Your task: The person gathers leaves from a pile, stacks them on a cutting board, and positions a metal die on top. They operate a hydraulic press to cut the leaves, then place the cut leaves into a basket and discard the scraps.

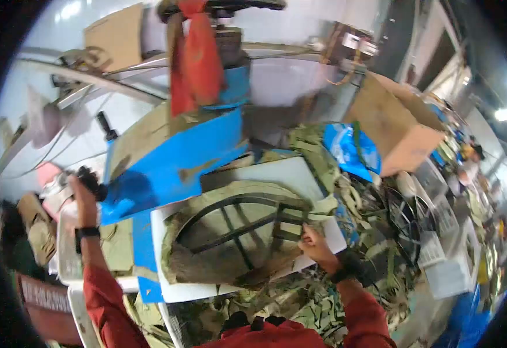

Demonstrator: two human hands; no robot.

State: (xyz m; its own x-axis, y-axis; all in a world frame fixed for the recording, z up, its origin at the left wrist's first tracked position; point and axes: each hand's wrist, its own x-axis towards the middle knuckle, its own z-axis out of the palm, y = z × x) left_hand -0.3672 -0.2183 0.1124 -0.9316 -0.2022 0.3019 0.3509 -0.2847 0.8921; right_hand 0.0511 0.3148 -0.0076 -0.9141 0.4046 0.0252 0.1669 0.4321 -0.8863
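My left hand is raised at the left corner of the blue machine arm, its fingers closed about a black knobbed handle there. My right hand pinches the right end of a black metal cutting die. This die has a curved outer edge, crossbars and a small square section at the right. It lies flat on a piece of olive-green fabric with an uneven edge. Under the fabric is a white board.
Green fabric scraps are heaped in front of and right of the board. An open cardboard box and a blue plastic bag stand behind right. More black metal frames lie at the right. A red cloth hangs from the machine column.
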